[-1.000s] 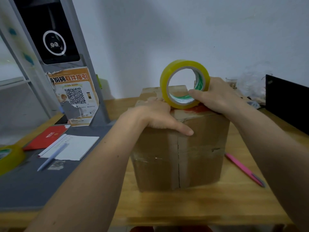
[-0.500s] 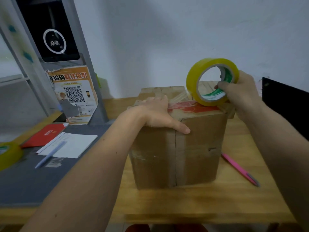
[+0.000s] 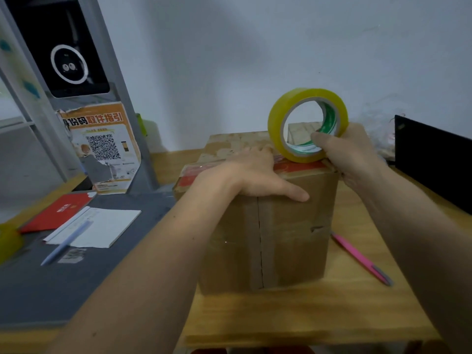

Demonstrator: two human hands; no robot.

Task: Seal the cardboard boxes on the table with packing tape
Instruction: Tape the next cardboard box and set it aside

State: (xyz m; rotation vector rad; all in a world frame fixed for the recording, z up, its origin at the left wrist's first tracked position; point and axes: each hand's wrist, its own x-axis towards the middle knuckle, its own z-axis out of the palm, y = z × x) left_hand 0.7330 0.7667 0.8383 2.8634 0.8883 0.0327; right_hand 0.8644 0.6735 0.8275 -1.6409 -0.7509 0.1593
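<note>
1. Presently, the left hand (image 3: 251, 175) lies palm down on the top of the cardboard box (image 3: 268, 233), fingers straight and flat, thumb stretched along the box's near top edge. Forearm reaches in from the lower left.
2. Right hand (image 3: 350, 154) grips the tape roll (image 3: 307, 125): thumb hooked inside the core, remaining fingers wrapped behind the outer rim. Forearm comes in from the lower right.
3. Tape roll: yellow, stands on edge at the right end of the box top, its lower rim touching the box. Open core faces the camera; roll axis runs roughly front to back over the box.
4. Box stands upright on the wooden tabletop (image 3: 293, 318); a vertical seam runs down the middle of its near face, and a red strip runs along the near top edge.
5. Pink pen (image 3: 360, 256) lies on the tabletop just right of the box, apart from it.
6. Left of the box: white notepad (image 3: 102, 226) with a pale blue pen (image 3: 65, 244) across it, red booklet (image 3: 58, 210) beyond it.
</note>
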